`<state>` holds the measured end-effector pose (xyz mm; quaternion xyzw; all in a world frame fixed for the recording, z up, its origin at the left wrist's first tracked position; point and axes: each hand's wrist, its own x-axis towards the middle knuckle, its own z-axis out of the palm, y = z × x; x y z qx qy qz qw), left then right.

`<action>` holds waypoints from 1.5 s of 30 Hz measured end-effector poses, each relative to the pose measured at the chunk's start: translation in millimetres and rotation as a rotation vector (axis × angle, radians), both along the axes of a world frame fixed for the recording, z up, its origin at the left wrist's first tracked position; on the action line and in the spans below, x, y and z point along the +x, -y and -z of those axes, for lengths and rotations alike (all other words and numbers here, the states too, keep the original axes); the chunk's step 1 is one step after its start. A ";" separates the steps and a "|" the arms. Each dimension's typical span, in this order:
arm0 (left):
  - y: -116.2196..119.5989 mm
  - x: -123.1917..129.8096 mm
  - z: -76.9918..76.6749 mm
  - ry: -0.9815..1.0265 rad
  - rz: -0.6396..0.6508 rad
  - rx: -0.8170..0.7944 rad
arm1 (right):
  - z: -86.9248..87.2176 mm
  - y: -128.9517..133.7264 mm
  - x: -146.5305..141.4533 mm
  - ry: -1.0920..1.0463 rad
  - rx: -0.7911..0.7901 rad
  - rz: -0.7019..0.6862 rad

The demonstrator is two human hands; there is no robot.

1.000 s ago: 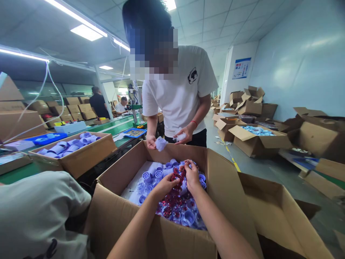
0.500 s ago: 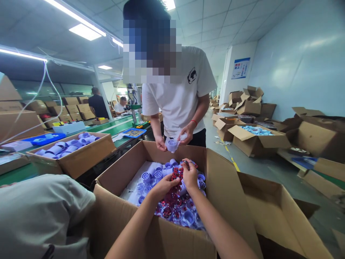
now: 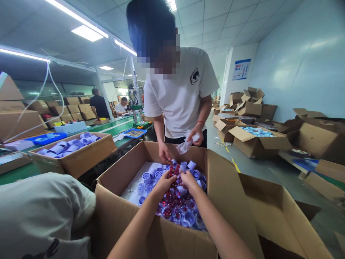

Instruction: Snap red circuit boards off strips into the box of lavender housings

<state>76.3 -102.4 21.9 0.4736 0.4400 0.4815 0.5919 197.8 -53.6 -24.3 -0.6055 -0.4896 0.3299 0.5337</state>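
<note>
My left hand (image 3: 165,183) is closed around a cluster of shiny red plastic parts (image 3: 172,172) above the pile in an open cardboard box (image 3: 118,167). Close beside it, my right hand (image 3: 189,181) has its fingers curled in against the red parts; what its fingertips pinch is hidden. Under both hands lie pale purple plastic cups (image 3: 147,176), some with spoked ends, mixed with more red pieces (image 3: 167,212). Across the box, a co-worker's hand (image 3: 164,154) reaches down to the pile's far side. The co-worker's other hand (image 3: 196,136) holds a crumpled clear plastic bag (image 3: 184,146).
Left of my box, another carton (image 3: 88,154) holds purple cups beside a green conveyor (image 3: 122,138). A blue tray (image 3: 134,133) of small parts stands farther back. On my right are an open carton (image 3: 275,201) and a carton of light-blue pieces (image 3: 257,131).
The co-worker's one hand has let go of the purple cup and lowered into the box; the other still holds the bag. My right hand has moved slightly down, closer to my left.
</note>
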 end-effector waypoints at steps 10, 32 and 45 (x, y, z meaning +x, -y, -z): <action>-7.1 -2.9 6.7 0.015 -0.040 0.001 | -24.3 12.4 -4.9 0.015 0.114 -0.169; -6.6 7.1 5.7 0.064 0.055 0.024 | -32.9 27.8 -13.4 -0.118 0.418 -0.088; -7.9 4.6 7.4 0.042 0.023 0.055 | -28.0 25.2 -16.1 -0.165 0.423 -0.016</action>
